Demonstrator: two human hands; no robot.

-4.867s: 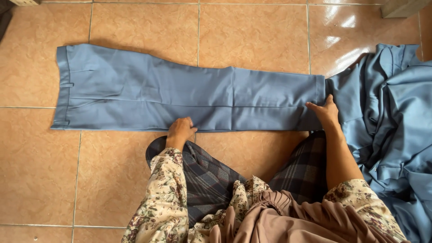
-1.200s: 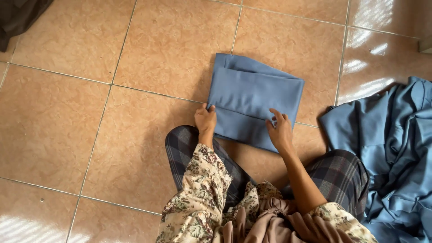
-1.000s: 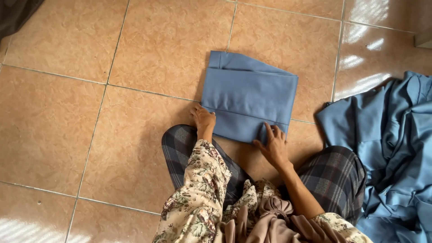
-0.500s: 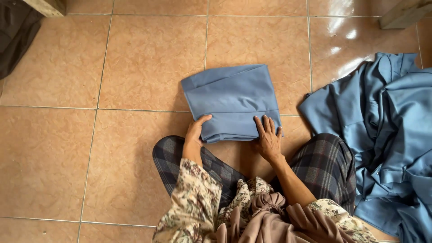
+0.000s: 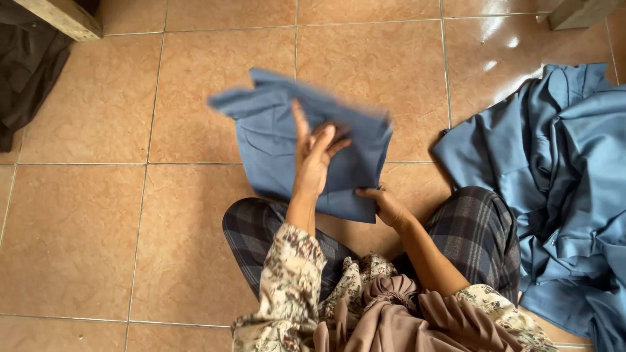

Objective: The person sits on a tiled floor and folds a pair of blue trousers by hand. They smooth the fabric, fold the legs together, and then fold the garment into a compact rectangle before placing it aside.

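Your left hand (image 5: pixel 313 163) is raised in front of you with the fingers spread and pressed flat against the near face of the folded blue trousers (image 5: pixel 280 140), so it is open wide rather than closed around anything. Your right hand (image 5: pixel 385 205) sits lower, its fingers pinched on the bottom right corner of that same folded bundle, holding it up. The trousers are lifted off the tiled floor (image 5: pixel 85 215) and hang tilted between your two hands, above your knees, with the upper left corner blurred so its edge is hard to make out. You are seated on the floor with your legs crossed in dark plaid cloth (image 5: pixel 476 225), and your floral sleeves (image 5: pixel 287 274) show at both forearms. Well off to your right lies a loose pile of blue garments (image 5: pixel 561 189) in the same colour, crumpled on the tiles and apart from the bundle in your hands. At the top left a dark cloth (image 5: pixel 29 72) lies beside a wooden leg (image 5: pixel 62 16), and another wooden leg (image 5: pixel 577 12) shows at the top right corner.
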